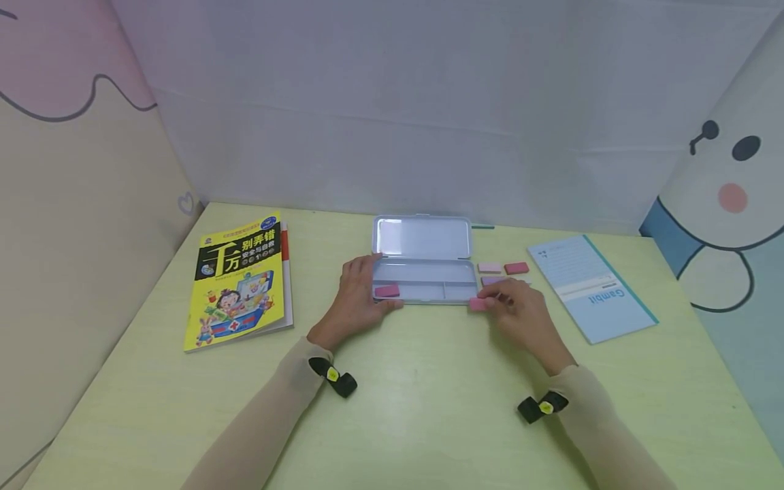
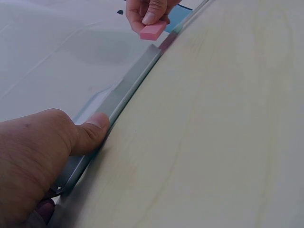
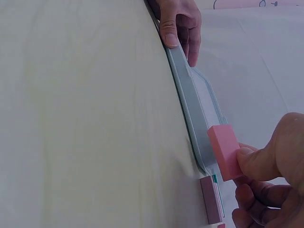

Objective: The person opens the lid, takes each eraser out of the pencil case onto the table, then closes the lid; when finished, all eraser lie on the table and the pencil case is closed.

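A pale pencil case (image 1: 422,292) lies with its lid raised at the back of the table. My left hand (image 1: 357,297) grips its left end, thumb (image 2: 95,130) on the front wall and fingers along the side. One pink eraser (image 1: 386,291) sits in the front left compartment. Between thumb and fingers, my right hand (image 1: 519,314) pinches another pink eraser (image 3: 225,151), held up by the case's front right corner. Just right of the case lie a light pink eraser (image 1: 489,268), a red-pink eraser (image 1: 516,268) and a purple eraser (image 3: 211,199), the last partly covered by the right hand.
To the left is a yellow children's book (image 1: 239,286) on top of another book (image 1: 286,265). A blue and white notebook (image 1: 592,288) lies slanted on the right. White sheeting (image 1: 429,116) closes off the table's back edge.
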{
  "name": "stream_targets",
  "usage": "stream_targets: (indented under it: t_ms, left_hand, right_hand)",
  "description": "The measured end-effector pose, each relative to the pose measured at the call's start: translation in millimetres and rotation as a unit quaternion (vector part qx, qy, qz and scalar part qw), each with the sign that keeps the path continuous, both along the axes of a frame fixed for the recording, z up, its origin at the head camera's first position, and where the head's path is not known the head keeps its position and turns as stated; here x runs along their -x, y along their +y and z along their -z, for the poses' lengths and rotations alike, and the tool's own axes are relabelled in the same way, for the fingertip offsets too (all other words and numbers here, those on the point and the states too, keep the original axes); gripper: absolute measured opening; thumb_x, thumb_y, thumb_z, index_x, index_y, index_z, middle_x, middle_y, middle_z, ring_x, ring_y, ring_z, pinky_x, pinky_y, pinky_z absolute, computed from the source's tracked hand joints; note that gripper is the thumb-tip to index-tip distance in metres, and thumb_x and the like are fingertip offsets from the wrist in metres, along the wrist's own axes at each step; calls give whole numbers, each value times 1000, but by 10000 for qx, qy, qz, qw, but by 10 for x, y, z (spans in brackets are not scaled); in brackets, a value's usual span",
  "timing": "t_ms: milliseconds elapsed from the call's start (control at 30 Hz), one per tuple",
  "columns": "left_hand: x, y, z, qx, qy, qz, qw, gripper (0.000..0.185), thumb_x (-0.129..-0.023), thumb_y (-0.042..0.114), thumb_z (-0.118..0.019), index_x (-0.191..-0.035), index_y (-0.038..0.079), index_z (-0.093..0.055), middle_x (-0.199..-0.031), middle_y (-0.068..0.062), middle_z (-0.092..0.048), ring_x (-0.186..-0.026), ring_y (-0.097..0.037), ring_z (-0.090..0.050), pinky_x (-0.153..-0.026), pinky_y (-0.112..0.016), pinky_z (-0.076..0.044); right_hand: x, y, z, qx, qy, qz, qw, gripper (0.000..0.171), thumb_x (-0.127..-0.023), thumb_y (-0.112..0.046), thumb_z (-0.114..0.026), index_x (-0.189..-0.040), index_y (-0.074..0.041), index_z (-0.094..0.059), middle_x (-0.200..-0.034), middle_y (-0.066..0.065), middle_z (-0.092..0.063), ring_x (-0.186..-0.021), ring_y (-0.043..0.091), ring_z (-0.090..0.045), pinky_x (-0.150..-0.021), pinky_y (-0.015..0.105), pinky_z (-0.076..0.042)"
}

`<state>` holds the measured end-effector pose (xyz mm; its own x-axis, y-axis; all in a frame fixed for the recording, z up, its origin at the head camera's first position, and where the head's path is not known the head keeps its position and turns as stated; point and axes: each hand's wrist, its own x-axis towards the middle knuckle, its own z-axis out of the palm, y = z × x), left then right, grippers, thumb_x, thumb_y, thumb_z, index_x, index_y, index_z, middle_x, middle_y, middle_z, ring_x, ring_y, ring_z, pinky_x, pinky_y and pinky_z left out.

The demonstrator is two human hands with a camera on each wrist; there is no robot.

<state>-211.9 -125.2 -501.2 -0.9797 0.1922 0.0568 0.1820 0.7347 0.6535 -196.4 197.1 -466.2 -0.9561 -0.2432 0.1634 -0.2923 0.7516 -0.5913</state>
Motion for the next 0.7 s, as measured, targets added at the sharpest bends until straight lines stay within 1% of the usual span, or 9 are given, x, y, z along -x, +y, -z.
stream_targets:
  t_ms: [233,533,700]
  left_hand:
    - [-4,4,4,-4,21,5,10000,102,-89,39,-86,-166,6,-28,-165,-21,-37,-156,-40,-28,-129,-60,-32]
    - [-7,9,-10,-6,43,31,10000,102,-89,39,-87,-166,5,-29,-164,-22,-38,-154,-41,-29,-128,-59,-34]
    - [-5,2,-9,-14,114,52,9999,101,-89,39,-87,-165,4,-30,-162,-24,-40,-153,-42,-31,-128,-58,-33]
  right_hand:
    - [-32,136,-17,-105,-138,71,9998,15,-99,-2,-67,-106,-6,-79,-110,16,-78,-98,31,-65,-86,44,-50]
    - [-48,278,47,-369,-476,108,9981,18,-100,0,-64,-105,-5,-80,-109,17,-79,-99,33,-69,-88,46,-52]
    - [-54,289,77,-331,-609,84,9976,19,-100,0,-63,-106,-6,-80,-111,16,-79,-100,31,-69,-90,46,-53]
